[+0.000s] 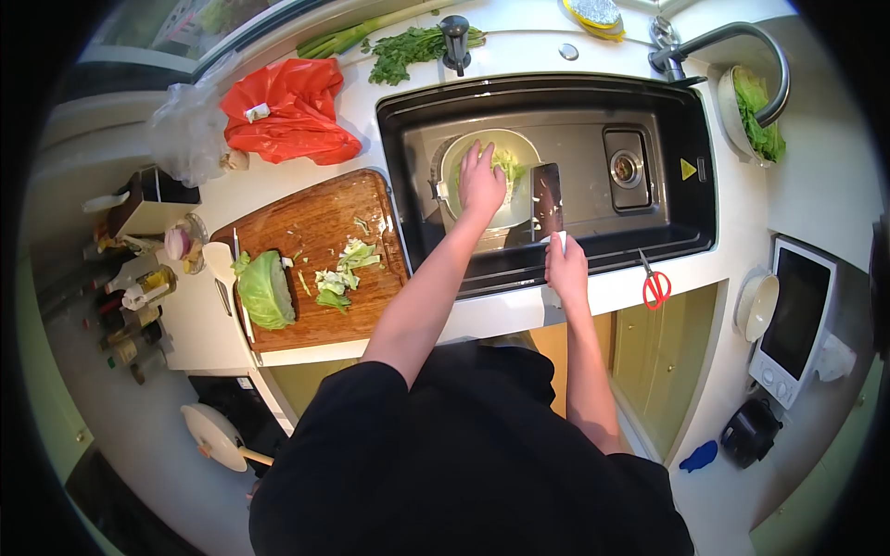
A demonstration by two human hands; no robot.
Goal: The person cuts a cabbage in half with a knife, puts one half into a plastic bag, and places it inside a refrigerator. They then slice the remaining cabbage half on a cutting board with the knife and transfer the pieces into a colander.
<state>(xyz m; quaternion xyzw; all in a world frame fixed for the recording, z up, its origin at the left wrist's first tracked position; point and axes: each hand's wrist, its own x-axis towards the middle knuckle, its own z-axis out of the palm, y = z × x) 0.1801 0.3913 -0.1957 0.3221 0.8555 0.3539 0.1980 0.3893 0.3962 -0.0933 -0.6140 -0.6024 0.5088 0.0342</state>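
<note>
My left hand [481, 187] is over a pale round bowl [521, 146] in the dark sink [575, 134], its fingers stretched out and slightly apart. Shredded cabbage [507, 165] lies in the bowl, partly hidden by that hand. In my right hand [567, 271] is the white handle of a cleaver [548, 196], whose broad blade is over the sink beside the bowl, with small cabbage bits stuck to it. To the left, a cut cabbage [266, 289] and loose cabbage pieces [341, 276] rest on a wooden cutting board [320, 218].
Red-handled scissors [656, 289] lie on the front counter edge, right of the cleaver. Behind the board is a red plastic bag [287, 107]. The faucet [732, 32] and a bowl of leafy greens [737, 116] are at right. A white knife [243, 296] lies along the board's left edge.
</note>
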